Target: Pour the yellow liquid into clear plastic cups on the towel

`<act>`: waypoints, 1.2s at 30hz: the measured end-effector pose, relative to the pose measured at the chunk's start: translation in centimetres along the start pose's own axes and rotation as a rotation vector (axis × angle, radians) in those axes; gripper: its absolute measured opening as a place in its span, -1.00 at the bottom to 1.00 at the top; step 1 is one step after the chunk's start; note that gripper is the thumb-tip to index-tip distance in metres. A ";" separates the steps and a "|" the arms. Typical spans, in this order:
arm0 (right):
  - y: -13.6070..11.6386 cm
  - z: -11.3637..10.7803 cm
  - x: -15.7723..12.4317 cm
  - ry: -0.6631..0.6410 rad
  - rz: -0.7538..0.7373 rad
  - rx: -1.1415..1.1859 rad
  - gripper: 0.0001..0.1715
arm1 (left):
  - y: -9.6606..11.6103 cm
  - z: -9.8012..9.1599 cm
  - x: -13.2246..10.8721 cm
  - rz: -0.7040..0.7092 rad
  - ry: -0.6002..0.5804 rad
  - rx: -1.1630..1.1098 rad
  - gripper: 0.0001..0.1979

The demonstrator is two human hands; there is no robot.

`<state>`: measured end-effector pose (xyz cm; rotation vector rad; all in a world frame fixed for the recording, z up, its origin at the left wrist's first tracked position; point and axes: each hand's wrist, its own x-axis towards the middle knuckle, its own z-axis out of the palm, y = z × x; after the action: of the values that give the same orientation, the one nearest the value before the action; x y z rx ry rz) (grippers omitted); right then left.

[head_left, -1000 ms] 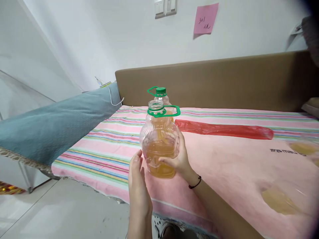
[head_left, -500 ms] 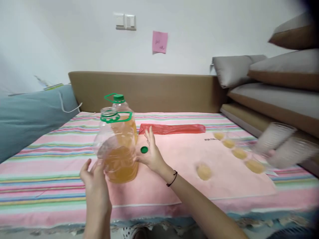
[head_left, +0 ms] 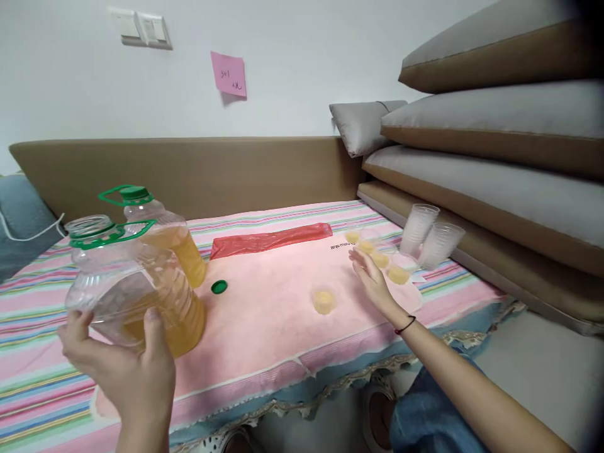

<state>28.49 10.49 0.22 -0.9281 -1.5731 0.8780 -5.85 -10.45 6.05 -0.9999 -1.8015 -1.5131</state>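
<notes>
The left hand half-curls against the uncapped green-handled bottle on the pink cloth, grip uncertain; the right hand, open and empty, hovers near 4 part-filled cups. With 1 nearer cup, 5 look poured; 2 cup stacks seem unused.

White wall, brown headboard, stacked grey cushions
</notes>
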 end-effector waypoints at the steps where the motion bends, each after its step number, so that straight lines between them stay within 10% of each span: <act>1: 0.8 -0.6 -0.2 -0.024 0.033 -0.002 -0.42 | 0.5 0.3 -0.2 0.085 0.007 0.027 -0.23; 10: 2.7 0.1 -2.3 -0.354 0.226 0.061 -0.39 | 4.7 4.7 -3.2 0.348 -0.102 -0.004 -0.21; 21: 1.8 1.2 -2.7 -0.338 0.295 -0.031 -0.17 | 8.4 11.0 -11.3 -0.217 -1.063 -0.505 -0.51; 29: 1.0 -2.0 -1.8 -0.406 0.333 -0.194 -0.29 | 11.5 17.1 -7.1 -0.461 -1.181 -0.614 -0.68; 36: 0.2 -2.9 -1.2 -0.456 0.389 -0.318 -0.32 | 15.6 28.2 -3.8 -0.457 -1.347 -0.525 -0.77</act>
<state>31.55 9.66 0.04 -1.3617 -1.9977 1.1935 10.21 17.73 6.14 -2.3882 -2.6601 -1.7607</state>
